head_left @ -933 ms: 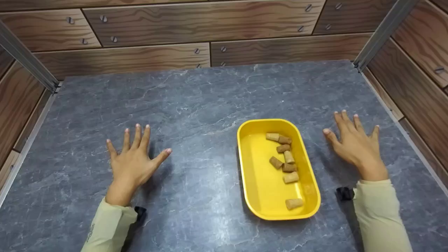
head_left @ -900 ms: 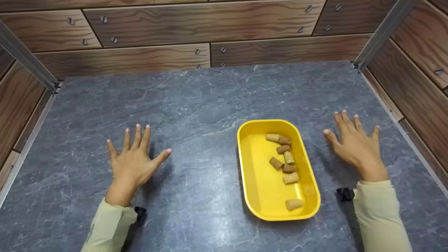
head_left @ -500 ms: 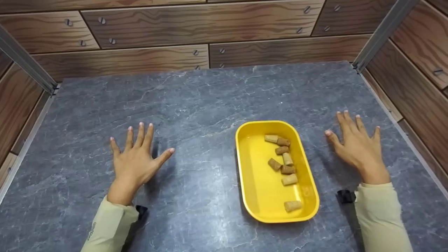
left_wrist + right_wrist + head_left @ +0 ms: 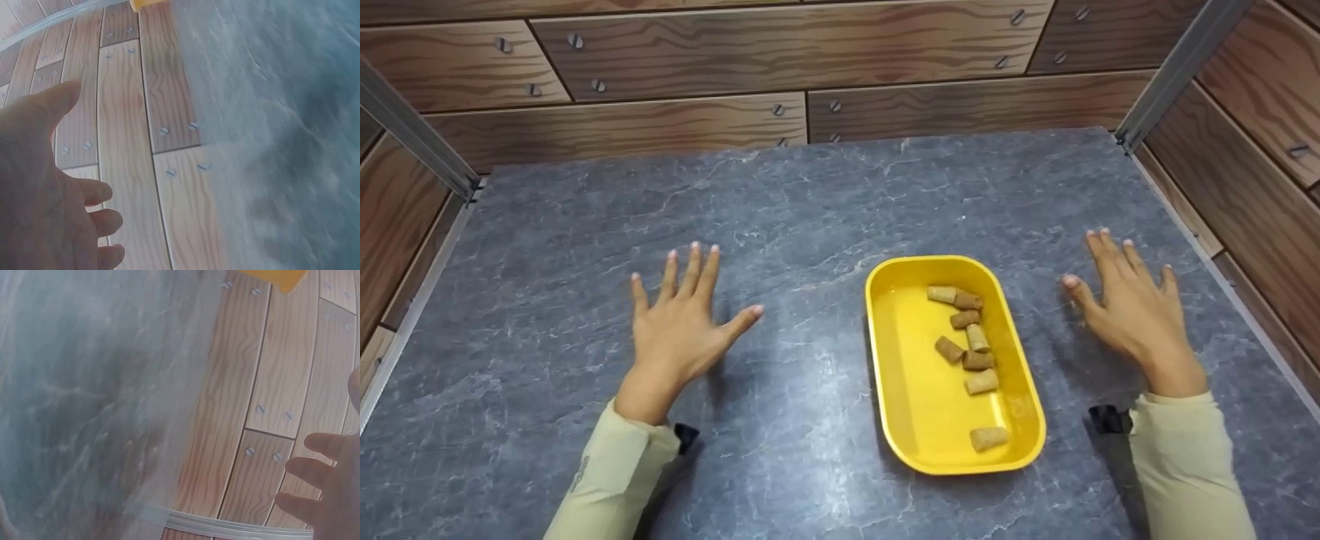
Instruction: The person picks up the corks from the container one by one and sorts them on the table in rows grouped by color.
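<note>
A yellow tray (image 4: pixel 911 375) with rounded corners lies right of centre in the head view. Inside it are several corks, some light like the cork (image 4: pixel 988 438) nearest me, others darker brown like the cork (image 4: pixel 949 349) in the middle. My left hand (image 4: pixel 675 337) is over the table left of the tray, palm down, fingers spread, holding nothing. On the tray's other side my right hand (image 4: pixel 1140 319) is likewise spread and holds nothing. Both wrist views show bare fingers apart, with a corner of the yellow tray at the top edge.
The table (image 4: pixel 780 225) has a grey marbled top. Wood-patterned panels (image 4: pixel 787 52) stand behind it and along both sides, with metal posts at the far corners. Black straps hang under both sleeved wrists (image 4: pixel 607 465).
My left hand has shifted right and a little away from me, towards the tray. My right hand has moved slightly to the right. The tray and corks stay put.
</note>
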`<move>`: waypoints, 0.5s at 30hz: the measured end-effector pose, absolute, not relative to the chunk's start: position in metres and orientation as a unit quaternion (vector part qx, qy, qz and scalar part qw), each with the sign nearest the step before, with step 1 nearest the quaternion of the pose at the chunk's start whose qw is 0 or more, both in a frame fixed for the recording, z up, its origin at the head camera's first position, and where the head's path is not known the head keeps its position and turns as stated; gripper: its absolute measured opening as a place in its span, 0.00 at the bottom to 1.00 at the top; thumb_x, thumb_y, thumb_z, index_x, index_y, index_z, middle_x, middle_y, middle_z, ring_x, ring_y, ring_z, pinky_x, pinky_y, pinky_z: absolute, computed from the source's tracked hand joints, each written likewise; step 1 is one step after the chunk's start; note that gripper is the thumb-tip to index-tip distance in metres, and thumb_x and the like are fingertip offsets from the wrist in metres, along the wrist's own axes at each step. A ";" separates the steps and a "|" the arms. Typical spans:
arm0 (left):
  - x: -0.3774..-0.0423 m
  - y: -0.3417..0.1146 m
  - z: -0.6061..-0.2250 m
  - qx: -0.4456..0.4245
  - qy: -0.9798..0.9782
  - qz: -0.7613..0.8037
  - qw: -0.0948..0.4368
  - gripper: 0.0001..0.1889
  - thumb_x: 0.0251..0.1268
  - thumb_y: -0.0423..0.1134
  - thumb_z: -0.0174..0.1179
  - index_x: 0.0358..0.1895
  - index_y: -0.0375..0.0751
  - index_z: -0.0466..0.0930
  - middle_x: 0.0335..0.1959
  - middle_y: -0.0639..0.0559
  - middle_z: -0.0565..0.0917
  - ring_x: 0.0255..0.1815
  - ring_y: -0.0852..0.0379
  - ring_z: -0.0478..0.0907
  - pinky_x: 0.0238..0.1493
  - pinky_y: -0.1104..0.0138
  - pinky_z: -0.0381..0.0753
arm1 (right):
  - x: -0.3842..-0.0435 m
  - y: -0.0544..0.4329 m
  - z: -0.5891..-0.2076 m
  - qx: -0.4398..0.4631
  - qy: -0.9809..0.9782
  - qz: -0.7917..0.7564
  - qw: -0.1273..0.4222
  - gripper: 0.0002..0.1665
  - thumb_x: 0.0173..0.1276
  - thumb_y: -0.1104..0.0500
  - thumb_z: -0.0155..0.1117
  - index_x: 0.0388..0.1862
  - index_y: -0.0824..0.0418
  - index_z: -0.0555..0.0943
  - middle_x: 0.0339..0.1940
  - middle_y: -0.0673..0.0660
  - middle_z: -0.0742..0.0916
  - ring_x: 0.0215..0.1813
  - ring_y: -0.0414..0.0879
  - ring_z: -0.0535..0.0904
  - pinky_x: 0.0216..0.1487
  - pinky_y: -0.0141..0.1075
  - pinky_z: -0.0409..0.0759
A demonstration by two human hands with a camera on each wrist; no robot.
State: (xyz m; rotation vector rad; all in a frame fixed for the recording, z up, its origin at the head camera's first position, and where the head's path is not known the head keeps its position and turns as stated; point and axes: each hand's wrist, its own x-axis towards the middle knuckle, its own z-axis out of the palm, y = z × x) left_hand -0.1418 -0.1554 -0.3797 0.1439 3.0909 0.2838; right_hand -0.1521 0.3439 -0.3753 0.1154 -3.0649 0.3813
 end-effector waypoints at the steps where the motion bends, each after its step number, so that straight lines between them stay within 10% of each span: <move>1: -0.143 -0.153 -0.378 0.050 0.994 0.091 0.016 0.52 0.57 0.81 0.30 0.78 0.52 0.36 0.79 0.48 0.41 0.80 0.41 0.35 0.71 0.38 0.24 | -0.152 0.343 -0.374 0.042 -0.991 0.127 0.031 0.44 0.75 0.34 0.34 0.79 0.55 0.41 0.79 0.63 0.49 0.77 0.69 0.44 0.67 0.72 0.32; 15: -0.157 -0.109 -0.368 0.117 0.982 0.149 -0.013 0.49 0.60 0.77 0.39 0.78 0.55 0.38 0.79 0.51 0.40 0.80 0.46 0.35 0.73 0.43 0.23 | -0.143 0.335 -0.381 0.133 -0.945 0.298 0.008 0.43 0.75 0.45 0.50 0.79 0.58 0.45 0.77 0.72 0.52 0.75 0.75 0.47 0.71 0.68 0.39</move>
